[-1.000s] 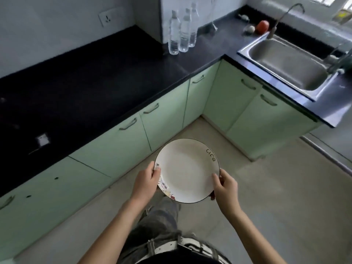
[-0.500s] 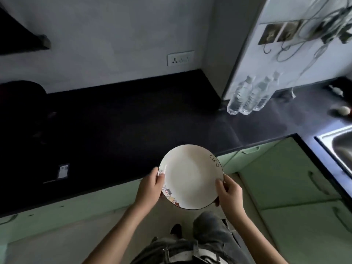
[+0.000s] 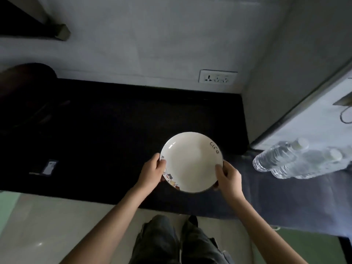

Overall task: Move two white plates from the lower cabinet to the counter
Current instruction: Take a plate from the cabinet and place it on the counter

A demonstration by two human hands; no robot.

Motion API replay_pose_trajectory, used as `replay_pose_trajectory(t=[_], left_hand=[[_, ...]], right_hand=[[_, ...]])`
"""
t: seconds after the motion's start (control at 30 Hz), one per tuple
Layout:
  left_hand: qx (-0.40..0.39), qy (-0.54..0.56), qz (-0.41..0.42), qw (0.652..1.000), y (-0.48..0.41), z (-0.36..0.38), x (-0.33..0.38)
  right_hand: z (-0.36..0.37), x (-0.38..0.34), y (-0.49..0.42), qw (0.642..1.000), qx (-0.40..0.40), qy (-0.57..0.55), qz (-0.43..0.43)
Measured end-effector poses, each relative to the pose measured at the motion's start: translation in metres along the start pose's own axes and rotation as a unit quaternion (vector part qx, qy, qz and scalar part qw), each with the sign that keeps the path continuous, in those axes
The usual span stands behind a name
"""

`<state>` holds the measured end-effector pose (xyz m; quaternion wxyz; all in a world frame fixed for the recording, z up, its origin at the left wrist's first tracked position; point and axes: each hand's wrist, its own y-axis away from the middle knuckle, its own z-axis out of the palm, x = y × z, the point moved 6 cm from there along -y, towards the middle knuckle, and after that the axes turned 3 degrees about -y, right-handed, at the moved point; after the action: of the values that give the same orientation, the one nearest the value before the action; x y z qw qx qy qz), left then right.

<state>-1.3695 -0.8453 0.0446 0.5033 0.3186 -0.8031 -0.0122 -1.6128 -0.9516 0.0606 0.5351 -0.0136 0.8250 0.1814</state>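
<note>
Plate point(image 3: 191, 162) held above black counter point(image 3: 114, 130), near its front edge. Grips left rim with left hand point(image 3: 152, 173), right rim with right hand point(image 3: 227, 176), thumbs curled over top.

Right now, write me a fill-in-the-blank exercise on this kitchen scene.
1. The left hand and the right hand grip opposite edges of one round ___ plate with a dark rim.
2. The plate is over the glossy ___ stone counter.
3. The clear plastic water bottles stand on the counter to the ___ of the plate.

Missing words: white; black; right.
</note>
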Motion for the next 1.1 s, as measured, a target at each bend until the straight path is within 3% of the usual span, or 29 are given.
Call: replay_pose_trajectory(t=[0.5,1.1], left_hand=[[-0.022,-0.019,0.029,0.999,-0.225,0.047,0.038],[-0.058,-0.045,0.037,0.997,-0.278,0.07,0.049]], right_hand=[[0.028,0.02,-0.239,1.0,0.024,0.012,-0.017],[0.02,0.031,-0.282,0.999,0.035,-0.022,0.013]])
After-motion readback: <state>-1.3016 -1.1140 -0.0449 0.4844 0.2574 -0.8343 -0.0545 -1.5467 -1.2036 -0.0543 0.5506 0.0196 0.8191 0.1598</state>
